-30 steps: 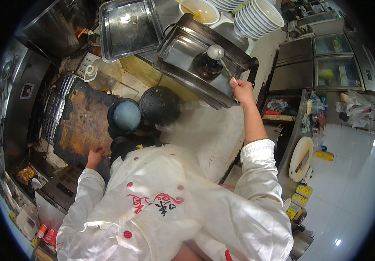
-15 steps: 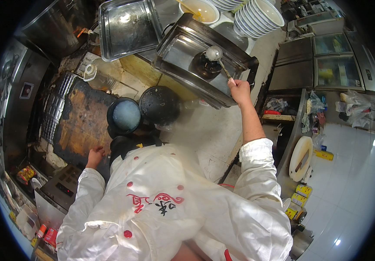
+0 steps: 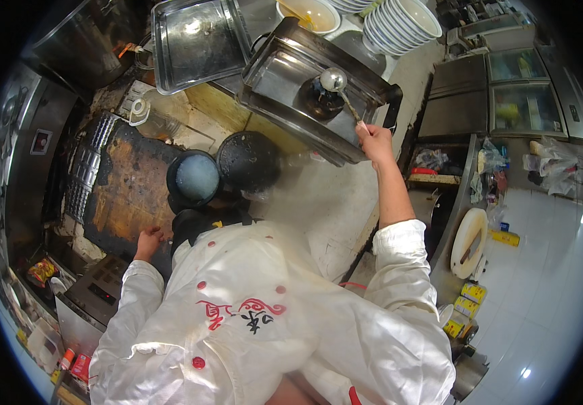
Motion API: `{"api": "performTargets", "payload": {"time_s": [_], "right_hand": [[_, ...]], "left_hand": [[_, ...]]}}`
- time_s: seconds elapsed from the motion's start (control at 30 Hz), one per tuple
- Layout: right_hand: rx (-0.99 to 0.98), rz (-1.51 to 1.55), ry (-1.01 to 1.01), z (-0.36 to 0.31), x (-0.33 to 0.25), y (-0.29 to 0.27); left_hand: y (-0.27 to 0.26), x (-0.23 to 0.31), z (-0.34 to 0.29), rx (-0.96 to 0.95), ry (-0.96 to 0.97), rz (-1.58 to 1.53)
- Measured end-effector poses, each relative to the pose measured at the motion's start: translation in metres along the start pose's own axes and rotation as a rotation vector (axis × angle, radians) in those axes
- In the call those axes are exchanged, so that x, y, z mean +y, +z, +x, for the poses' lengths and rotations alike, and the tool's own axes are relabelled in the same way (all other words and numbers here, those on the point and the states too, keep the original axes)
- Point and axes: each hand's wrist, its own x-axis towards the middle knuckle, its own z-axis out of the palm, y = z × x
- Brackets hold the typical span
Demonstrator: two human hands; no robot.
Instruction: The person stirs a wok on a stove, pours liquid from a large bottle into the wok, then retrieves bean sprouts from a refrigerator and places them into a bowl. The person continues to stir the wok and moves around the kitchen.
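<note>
My right hand [image 3: 375, 140] is wrapped round the handle of a metal ladle [image 3: 333, 79]. The ladle's round shiny bowl is above a dark round pot [image 3: 320, 101], whose contents I cannot make out. That pot stands inside a deep rectangular metal tray [image 3: 274, 71] with dark rims. Low on the left, my left hand [image 3: 148, 243] hovers by the edge of a scorched brown board [image 3: 133, 192], fingers loosely bent and nothing visible in them. Between my hands are a black bucket [image 3: 195, 179] of cloudy whitish liquid and a dark round container [image 3: 249, 162].
A shallow metal tray [image 3: 200, 47] lies far left of the deep one. Behind are a white bowl [image 3: 312, 15] with yellow contents and stacked bowls [image 3: 399, 30]. A clear plastic jug [image 3: 156, 115] stands beyond the board. Along the right is a counter with a round white cutting board [image 3: 468, 243].
The ladle's bowl has risen slightly and now looks smoother and shinier, where it showed whitish texture before. My right hand has shifted slightly; my left hand has stayed in place.
</note>
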Motion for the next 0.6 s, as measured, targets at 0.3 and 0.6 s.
{"api": "performTargets", "payload": {"time_s": [0.3,0.6], "right_hand": [[0.115,-0.369,-0.251,-0.023,0.008,0.009],[0.118,-0.455,-0.261,-0.026,-0.001,0.012]], "left_hand": [[0.003,0.004,0.001,-0.015,0.041,0.039],[0.001,0.007,0.002,-0.011,0.025,0.051]]}}
